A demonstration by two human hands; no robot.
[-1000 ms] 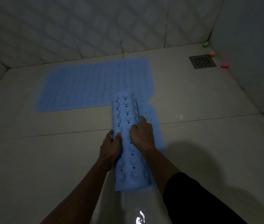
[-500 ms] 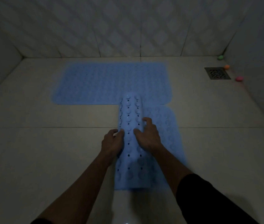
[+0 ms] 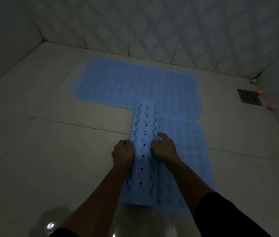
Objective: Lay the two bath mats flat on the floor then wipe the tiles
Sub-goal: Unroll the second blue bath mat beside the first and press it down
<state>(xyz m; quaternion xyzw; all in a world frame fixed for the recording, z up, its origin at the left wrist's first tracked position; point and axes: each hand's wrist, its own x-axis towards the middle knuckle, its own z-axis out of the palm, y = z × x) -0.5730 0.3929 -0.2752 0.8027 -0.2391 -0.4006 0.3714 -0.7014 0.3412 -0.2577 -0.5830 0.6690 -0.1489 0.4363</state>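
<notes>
One blue bath mat (image 3: 135, 84) lies flat across the far floor by the back wall. A second blue mat (image 3: 183, 147) runs toward me, its right part flat on the tiles. Its left part is still a roll (image 3: 144, 127), suction cups facing up. My left hand (image 3: 122, 153) grips the roll's left edge. My right hand (image 3: 164, 146) rests on top of the roll with fingers curled over its right side. The far end of the roll overlaps the first mat.
A square metal floor drain (image 3: 249, 97) sits at the far right, with a green (image 3: 253, 81), an orange (image 3: 260, 92) and a pink (image 3: 271, 107) small object beside it along the right wall. Pale tiled floor (image 3: 49, 151) spreads left. Walls close in at back, left and right.
The roll has been pushed leftward, and more of the second mat lies flat to its right. Both hands stayed on the roll. My head moved, so the scene shifted right in view.
</notes>
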